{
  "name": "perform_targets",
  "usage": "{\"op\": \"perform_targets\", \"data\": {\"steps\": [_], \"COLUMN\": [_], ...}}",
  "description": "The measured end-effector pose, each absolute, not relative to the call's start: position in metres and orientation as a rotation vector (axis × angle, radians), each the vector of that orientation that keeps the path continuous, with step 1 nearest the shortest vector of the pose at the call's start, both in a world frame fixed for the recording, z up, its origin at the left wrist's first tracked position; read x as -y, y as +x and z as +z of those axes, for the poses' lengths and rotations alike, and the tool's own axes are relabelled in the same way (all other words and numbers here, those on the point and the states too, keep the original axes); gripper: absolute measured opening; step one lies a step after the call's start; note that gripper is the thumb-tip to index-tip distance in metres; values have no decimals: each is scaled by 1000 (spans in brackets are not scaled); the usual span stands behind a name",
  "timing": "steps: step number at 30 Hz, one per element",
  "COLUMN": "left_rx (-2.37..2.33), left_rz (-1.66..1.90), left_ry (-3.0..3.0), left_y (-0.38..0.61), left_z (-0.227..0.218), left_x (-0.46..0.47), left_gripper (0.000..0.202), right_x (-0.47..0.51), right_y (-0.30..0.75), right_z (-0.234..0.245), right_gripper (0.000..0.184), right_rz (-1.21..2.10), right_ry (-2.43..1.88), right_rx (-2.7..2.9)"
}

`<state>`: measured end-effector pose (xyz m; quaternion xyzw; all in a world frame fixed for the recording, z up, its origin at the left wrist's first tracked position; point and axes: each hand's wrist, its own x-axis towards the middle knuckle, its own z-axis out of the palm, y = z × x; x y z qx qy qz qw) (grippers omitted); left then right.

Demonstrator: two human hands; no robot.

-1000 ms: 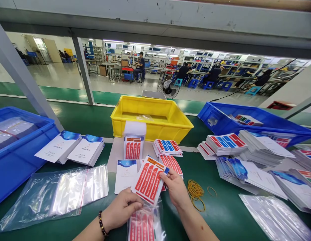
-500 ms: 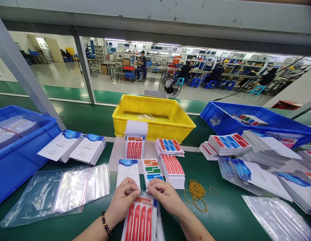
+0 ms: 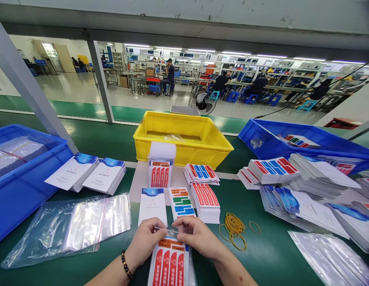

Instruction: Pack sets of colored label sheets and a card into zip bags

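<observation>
My left hand (image 3: 149,240) and my right hand (image 3: 197,235) pinch the top edge of a clear plastic bag (image 3: 172,232) between thumbs and fingers. Inside the bag shows a sticker sheet (image 3: 169,264) with red strips and an orange top row; a blue-edged piece lies behind it. Just beyond my hands lie a white booklet with a blue top (image 3: 152,204) and sheets with orange, green and blue labels (image 3: 182,202). A stack of red label sheets (image 3: 205,198) stands to their right. Behind them, another stack of red and orange sheets (image 3: 160,172) leans by the yellow bin.
A yellow bin (image 3: 184,149) stands at the back, between a blue bin (image 3: 26,174) at left and another blue bin (image 3: 309,149) at right. Rubber bands (image 3: 233,226), clear bags (image 3: 97,222) and booklet stacks (image 3: 104,174) lie around. A metal post (image 3: 99,79) rises at back left.
My hands have shifted slightly down and to the right along the bag's top edge. The sticker sheet now sits a little lower in the bag, with more clear plastic above it.
</observation>
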<state>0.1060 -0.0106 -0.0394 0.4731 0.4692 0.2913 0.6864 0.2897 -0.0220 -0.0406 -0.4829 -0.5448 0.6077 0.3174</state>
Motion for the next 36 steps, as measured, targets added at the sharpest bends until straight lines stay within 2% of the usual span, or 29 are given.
{"op": "perform_targets", "data": {"steps": [3, 16, 22, 26, 32, 36], "left_rx": [-1046, -1058, -1046, -1047, -1196, -1419], "left_rz": [658, 662, 606, 604, 966, 747], "left_ry": [1059, 1212, 1267, 1502, 1790, 1901], "left_y": [107, 111, 111, 106, 87, 60], "left_z": [-39, -44, -43, -43, -30, -11], "left_x": [11, 16, 17, 15, 10, 5], "left_gripper": [25, 17, 15, 12, 25, 29], "right_x": [21, 28, 29, 28, 28, 26], "right_y": [288, 270, 272, 274, 278, 282], "right_z": [-43, -40, -37, -36, -39, -41], "right_gripper": [11, 10, 10, 12, 4, 12], "right_rz": [1579, 1360, 1406, 1399, 1011, 785], "right_ry": [-1325, -1381, -1393, -1380, -1415, -1421], "right_rx": [1448, 1581, 1672, 1760, 1870, 1791]}}
